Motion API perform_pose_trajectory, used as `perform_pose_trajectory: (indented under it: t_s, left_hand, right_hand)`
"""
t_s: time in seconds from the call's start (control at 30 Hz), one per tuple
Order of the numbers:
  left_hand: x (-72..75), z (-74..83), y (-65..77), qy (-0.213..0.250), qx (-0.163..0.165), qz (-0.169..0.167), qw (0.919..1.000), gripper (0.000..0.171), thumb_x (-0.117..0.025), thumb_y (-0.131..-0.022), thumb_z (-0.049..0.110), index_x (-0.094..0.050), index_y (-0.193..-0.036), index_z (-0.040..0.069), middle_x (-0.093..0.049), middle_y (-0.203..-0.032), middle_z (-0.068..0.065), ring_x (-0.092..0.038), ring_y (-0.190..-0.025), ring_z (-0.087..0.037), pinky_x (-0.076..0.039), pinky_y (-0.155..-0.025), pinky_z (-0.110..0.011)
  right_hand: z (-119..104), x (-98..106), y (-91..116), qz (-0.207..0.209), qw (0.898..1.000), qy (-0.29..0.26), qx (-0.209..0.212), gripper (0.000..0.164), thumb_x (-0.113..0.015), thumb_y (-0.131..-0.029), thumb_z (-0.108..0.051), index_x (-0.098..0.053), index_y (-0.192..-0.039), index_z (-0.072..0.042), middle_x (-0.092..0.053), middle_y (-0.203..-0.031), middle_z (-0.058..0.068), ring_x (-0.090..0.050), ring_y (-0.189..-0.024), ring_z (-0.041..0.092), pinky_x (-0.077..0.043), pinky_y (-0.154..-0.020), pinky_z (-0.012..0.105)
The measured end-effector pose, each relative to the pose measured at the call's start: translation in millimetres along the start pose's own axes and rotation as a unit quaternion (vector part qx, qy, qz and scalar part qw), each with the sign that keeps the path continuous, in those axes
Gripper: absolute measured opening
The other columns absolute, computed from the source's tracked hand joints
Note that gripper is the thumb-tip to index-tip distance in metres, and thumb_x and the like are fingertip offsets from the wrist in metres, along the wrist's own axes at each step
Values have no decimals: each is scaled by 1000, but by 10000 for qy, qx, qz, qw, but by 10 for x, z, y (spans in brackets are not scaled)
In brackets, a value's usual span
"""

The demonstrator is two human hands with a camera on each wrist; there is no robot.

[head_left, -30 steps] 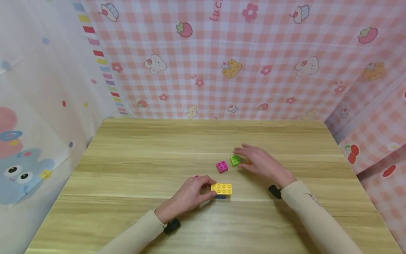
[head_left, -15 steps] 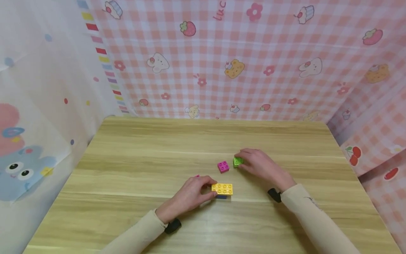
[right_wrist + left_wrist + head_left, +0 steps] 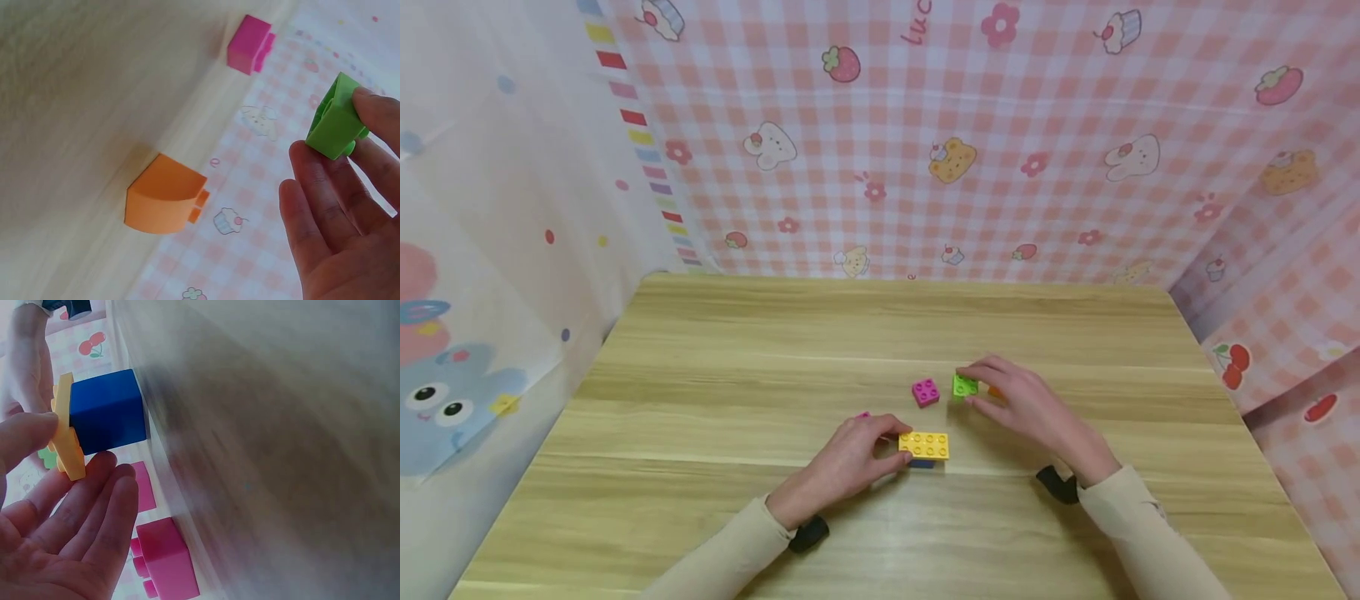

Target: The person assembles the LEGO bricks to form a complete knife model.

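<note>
My left hand (image 3: 842, 465) pinches a yellow building brick (image 3: 932, 445) by its left end. Beneath that flat yellow piece sits a taller blue brick (image 3: 107, 411), joined to its underside. My right hand (image 3: 1026, 402) holds a small green brick (image 3: 337, 119) between thumb and fingers, lifted off the table, its hollow underside visible in the right wrist view. Just left of the green piece lies a magenta brick (image 3: 926, 392). Partly hidden by the right hand is an orange brick with a curved side (image 3: 164, 195). Another pink brick (image 3: 165, 559) lies behind the left hand.
A wood-grain table (image 3: 737, 375) bears all the bricks. Pink checked cloth (image 3: 887, 125) hangs behind its far edge, and a white printed curtain (image 3: 512, 208) stands at the left. More checked cloth hangs at the right.
My right hand has closed on the green brick and raised it, drawing it slightly right and nearer. The left hand keeps the yellow and blue bricks in about the same spot.
</note>
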State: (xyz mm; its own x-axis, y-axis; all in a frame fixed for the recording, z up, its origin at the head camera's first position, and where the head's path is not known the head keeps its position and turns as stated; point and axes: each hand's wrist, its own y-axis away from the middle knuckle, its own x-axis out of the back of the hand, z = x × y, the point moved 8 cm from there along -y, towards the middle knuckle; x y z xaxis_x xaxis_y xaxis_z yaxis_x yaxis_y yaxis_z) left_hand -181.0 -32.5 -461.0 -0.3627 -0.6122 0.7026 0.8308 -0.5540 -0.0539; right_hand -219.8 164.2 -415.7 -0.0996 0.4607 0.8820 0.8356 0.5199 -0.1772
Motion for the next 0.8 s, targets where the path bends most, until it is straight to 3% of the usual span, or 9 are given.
perform_pose_trajectory:
  t_s: [0.27, 0.8]
  left_hand:
    - [4, 2, 8, -87, 44, 1, 10000, 30, -76, -95, 21, -72, -121, 7, -75, -115, -5, -68, -98, -14, -53, -94, -41]
    - [-3, 0, 13, -30, -40, 39, 10000, 30, -76, -95, 21, -71, -121, 6, -75, -115, -6, -70, -98, -15, -53, -96, -41]
  right_hand:
    - [-129, 74, 103, 276, 9992, -164, 234, 40, -77, -95, -16, -67, -133, -6, -68, -127, 10, -67, -113, 28, -59, -94, 48]
    - [-385, 59, 190, 470, 9947, -373, 839, 39, -79, -94, -19, -69, -130, -8, -69, -126, 5, -68, -111, 22, -60, -91, 44]
